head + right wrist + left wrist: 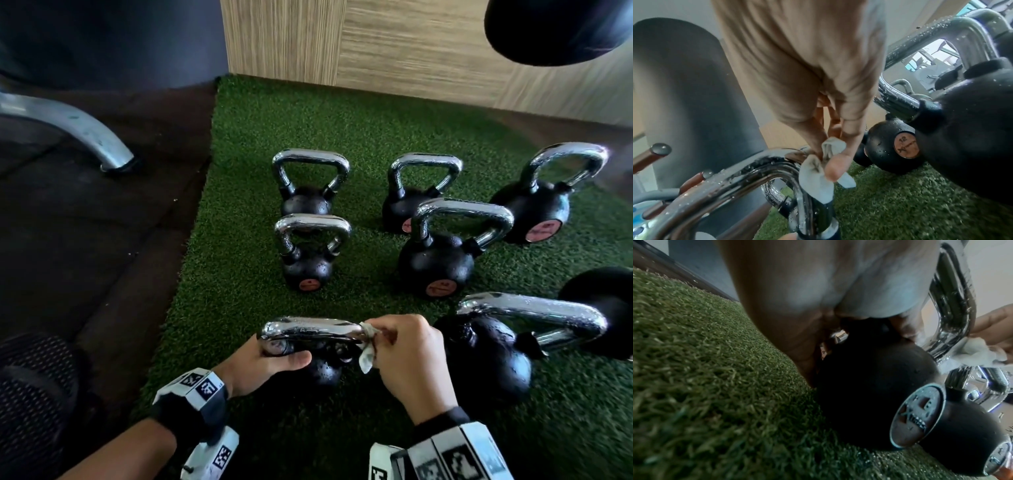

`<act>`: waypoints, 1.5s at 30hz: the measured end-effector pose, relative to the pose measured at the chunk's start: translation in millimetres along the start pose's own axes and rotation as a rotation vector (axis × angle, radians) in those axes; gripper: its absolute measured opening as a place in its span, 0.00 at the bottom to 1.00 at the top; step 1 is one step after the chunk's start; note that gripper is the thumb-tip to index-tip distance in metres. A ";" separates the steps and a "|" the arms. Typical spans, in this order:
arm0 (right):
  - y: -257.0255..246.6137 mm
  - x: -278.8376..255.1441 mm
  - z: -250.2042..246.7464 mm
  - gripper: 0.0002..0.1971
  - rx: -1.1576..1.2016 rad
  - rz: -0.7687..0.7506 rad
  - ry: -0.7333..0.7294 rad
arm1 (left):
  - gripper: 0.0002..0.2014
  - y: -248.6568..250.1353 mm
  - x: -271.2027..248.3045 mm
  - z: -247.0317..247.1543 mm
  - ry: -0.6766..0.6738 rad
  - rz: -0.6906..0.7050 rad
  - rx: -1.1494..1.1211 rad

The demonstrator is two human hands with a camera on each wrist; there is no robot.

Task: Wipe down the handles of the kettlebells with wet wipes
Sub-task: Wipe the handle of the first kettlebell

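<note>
Green turf (342,130) lies under us, ending at a dark floor (102,240) on the left and a wood wall (411,41) behind. We see our left hand (270,363) curled round the left corner of the nearest kettlebell's handle (311,329); its fingers are hidden behind the chrome and only the thumb shows. Our right hand (407,356) pinches a crumpled wipe (366,356) against the handle's right corner, thumb pressing it on in the right wrist view. That kettlebell (325,373) is mostly covered by our hands. A large kettlebell (489,359) sits just beside our right hand, another is cut off at the right edge, and five more stand behind with strips of bare turf between them. Droplets speckle the chrome. A dark blurred shape (561,31) at the top right we cannot make out
</note>
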State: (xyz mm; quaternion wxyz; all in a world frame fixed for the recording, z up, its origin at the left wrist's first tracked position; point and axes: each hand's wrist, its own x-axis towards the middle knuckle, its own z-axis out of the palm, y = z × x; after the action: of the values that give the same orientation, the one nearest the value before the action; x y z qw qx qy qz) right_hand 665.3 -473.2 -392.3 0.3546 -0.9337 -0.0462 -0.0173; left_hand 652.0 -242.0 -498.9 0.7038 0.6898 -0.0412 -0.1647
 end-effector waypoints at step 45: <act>-23.8 5.4 -24.8 0.16 0.376 -0.212 -0.010 | 0.11 141.5 -30.6 8.3 0.178 0.405 0.431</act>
State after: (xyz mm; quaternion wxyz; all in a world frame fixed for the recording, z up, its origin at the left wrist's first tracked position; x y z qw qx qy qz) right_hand 668.4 -471.6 -357.6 0.5183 -0.8412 -0.1484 -0.0411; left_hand 645.5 -242.0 -354.1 0.5607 0.8126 -0.1500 0.0527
